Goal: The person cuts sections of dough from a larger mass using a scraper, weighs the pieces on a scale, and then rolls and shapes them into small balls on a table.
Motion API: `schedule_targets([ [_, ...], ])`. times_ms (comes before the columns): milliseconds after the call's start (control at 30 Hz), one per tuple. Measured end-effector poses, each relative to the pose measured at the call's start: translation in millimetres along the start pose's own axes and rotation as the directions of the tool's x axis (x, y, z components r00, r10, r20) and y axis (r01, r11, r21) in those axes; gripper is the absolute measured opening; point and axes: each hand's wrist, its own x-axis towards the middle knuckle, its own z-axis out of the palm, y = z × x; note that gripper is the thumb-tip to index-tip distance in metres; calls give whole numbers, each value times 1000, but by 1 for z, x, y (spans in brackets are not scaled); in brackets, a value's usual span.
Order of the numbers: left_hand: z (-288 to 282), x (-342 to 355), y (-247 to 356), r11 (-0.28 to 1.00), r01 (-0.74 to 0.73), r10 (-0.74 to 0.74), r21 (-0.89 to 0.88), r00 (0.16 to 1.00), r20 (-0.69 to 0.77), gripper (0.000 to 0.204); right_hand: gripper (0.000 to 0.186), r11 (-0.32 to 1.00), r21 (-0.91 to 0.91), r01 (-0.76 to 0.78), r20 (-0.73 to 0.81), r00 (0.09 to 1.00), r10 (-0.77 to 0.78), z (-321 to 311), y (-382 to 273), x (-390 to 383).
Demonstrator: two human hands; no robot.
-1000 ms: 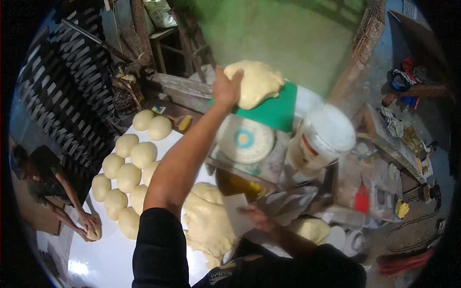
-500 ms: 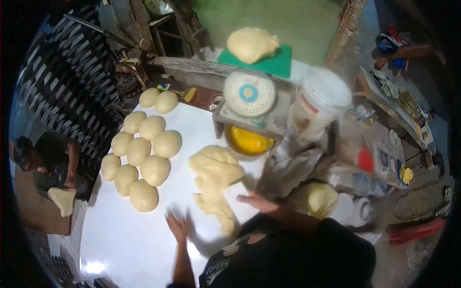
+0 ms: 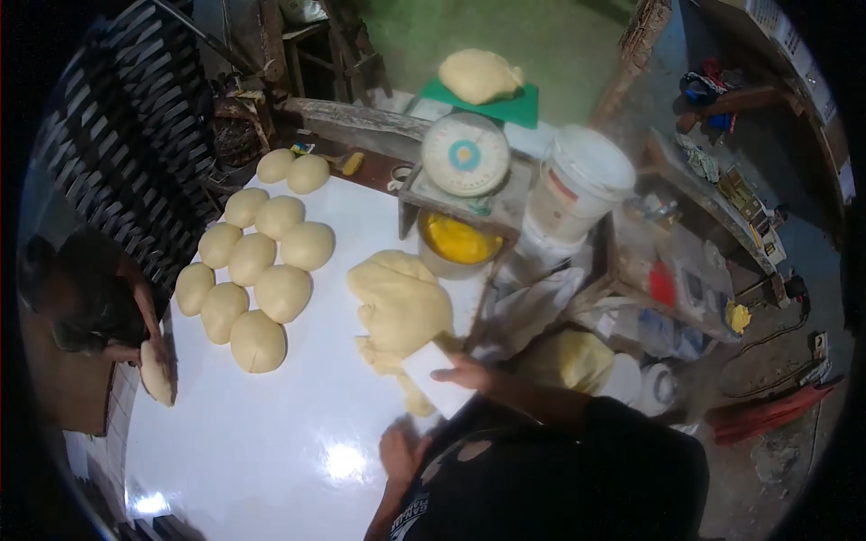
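Note:
A large loose mass of pale yellow dough lies on the white tabletop, narrowing to a small tail at its near end. My right hand grips a flat white dough scraper, whose edge meets the dough near this tail. Just below the tail is my left hand, low over the table, its fingers loosely bent and the thumb apart. I see nothing in it. Several smooth rounded dough balls sit grouped on the left side of the table.
Beyond the dough stand a dial scale with dough on its green tray, a bowl of yellow stuff and a white bucket. At the left edge a person handles a dough piece.
My left hand has moved right, closer to the dough's near end. The scraper has shifted left and down against the dough. The other person's dough piece has come to the table edge.

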Motion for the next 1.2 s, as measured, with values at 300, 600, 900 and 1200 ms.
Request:
schedule_targets([
  [300, 14, 107, -4, 933, -118, 73, -341, 987, -140, 23, 39, 976, 182, 117, -116, 988, -97, -30, 15, -8],
  [600, -7, 242, -25, 980, -34, 23, 198, 998, 59, 33, 48, 989, 76, 127, -55, 991, -123, -72, -77, 7],
  [900, -185, 419, 275, 593, -337, 376, -731, 919, -118, 52, 37, 744, -526, 413, -631, 397, -667, -317, -376, -48],
  [1200, -148, 539, 379, -41, 117, 290, -992, 952, 100, 103, 31, 842, -336, 421, -437, 722, -536, -462, -441, 68],
])
